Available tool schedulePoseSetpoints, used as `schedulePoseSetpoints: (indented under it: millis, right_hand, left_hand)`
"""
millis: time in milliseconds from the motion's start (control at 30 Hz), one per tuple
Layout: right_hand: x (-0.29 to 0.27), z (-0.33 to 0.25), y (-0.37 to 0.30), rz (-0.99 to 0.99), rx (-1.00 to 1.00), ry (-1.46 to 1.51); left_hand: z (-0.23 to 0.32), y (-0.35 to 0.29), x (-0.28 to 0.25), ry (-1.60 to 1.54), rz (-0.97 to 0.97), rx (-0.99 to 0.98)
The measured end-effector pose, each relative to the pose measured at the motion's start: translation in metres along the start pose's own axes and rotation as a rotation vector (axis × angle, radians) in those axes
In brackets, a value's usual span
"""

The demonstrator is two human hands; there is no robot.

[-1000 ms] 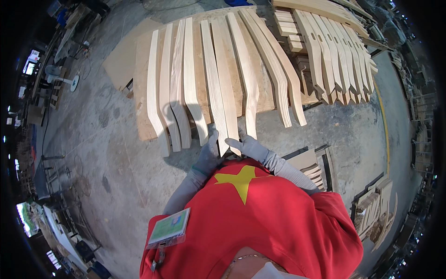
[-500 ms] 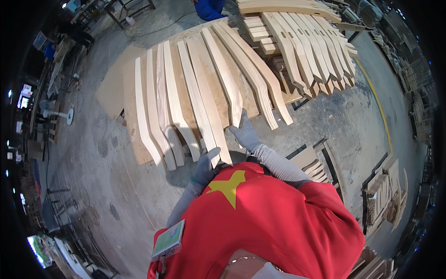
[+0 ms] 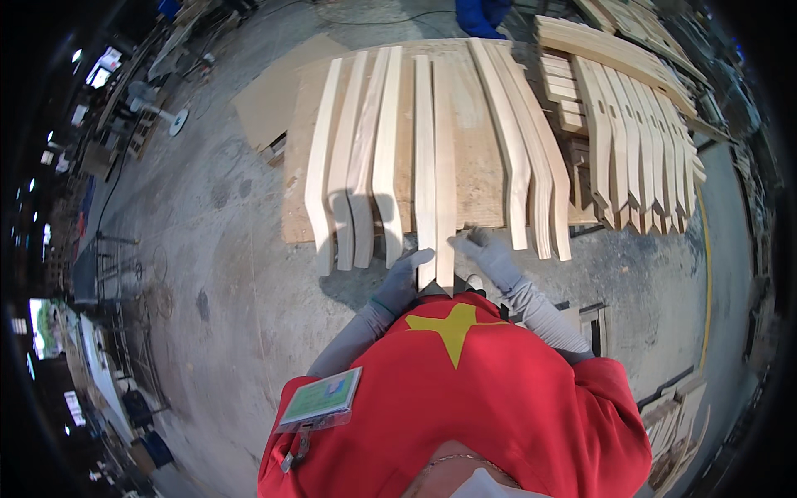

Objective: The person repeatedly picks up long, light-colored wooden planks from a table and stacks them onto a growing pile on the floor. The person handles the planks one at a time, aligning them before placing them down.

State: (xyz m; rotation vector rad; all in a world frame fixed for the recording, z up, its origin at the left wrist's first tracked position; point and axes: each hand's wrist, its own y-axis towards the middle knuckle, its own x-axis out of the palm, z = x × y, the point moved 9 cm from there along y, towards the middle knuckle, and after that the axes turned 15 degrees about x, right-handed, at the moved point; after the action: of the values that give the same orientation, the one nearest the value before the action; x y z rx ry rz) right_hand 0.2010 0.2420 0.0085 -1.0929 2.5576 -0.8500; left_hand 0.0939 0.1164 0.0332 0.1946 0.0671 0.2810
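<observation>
Two pale wooden chair-leg-like pieces, a left one (image 3: 425, 158) and a right one (image 3: 445, 158), lie side by side on a board (image 3: 473, 187), their near ends jutting toward my body. My gloved left hand (image 3: 400, 280) is closed on the left wooden piece near its notched end, thumb on top. Just right of the pair is my gloved right hand (image 3: 496, 261), fingers apart, its thumb close to the right piece's edge. Whether that thumb touches the wood is hard to tell.
Several more curved wooden pieces (image 3: 320, 166) lie left of the pair, and others (image 3: 506, 149) to the right. A stack of slotted wooden parts (image 3: 618, 133) stands at the far right. Someone in blue clothing (image 3: 481, 18) is beyond the board. A fan (image 3: 158, 108) stands far left.
My view has shifted, so the board appears more upright. My right hand has moved off the curved piece on the right, over to the middle pair. My left hand keeps its grip.
</observation>
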Motion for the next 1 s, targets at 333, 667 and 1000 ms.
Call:
schedulePoseSetpoints:
  millis: [333,667,1000]
  right_hand:
    - [0.057,0.043,0.01,-0.483,0.377,0.649]
    - [0.057,0.054,0.011,-0.457,0.403,0.593]
    - [0.056,0.054,0.009,-0.367,0.373,0.565]
  left_hand:
    - [0.06,-0.015,-0.094,-0.041,0.326,-0.146]
    - [0.027,-0.102,-0.235,0.286,0.629,-0.303]
    - [-0.016,-0.096,-0.251,0.68,0.638,-0.139]
